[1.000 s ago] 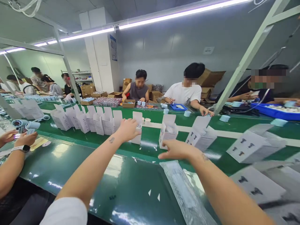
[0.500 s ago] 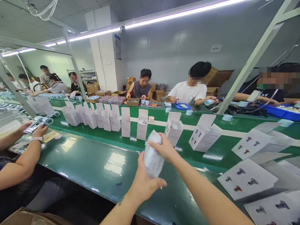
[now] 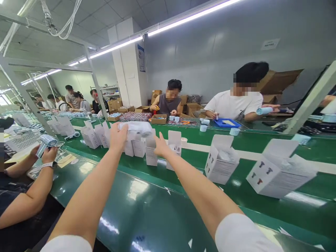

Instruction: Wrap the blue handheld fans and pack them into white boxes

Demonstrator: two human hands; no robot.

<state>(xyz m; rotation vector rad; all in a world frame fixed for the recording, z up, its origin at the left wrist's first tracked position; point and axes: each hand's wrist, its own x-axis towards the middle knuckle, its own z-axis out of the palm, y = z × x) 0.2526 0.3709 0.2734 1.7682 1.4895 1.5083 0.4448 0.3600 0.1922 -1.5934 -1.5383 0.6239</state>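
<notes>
My left hand (image 3: 117,135) grips the left end of a package (image 3: 140,129) in cloudy bubble wrap. It lies almost level, above and in front of the row of white cartons; its contents cannot be made out. My right hand (image 3: 163,147) has its fingers apart at the upper right side of a white carton (image 3: 151,155), close to the package's right end. Whether the fingertips touch the carton cannot be told. Right of this hand, another open carton (image 3: 173,150) stands with its lid flap up and wrap showing inside.
Open cartons with wrapped contents, such as one carton (image 3: 222,159), line the green conveyor (image 3: 194,175). Paper scraps (image 3: 190,242) lie on the near ledge. At left a co-worker's hands hold a light-blue hair dryer (image 3: 47,141). Other people sit across the line.
The wrapped package has gone from upright in both hands to level in my left hand, farther over the cartons. My right hand has let go and is beside a carton. The view has shifted left.
</notes>
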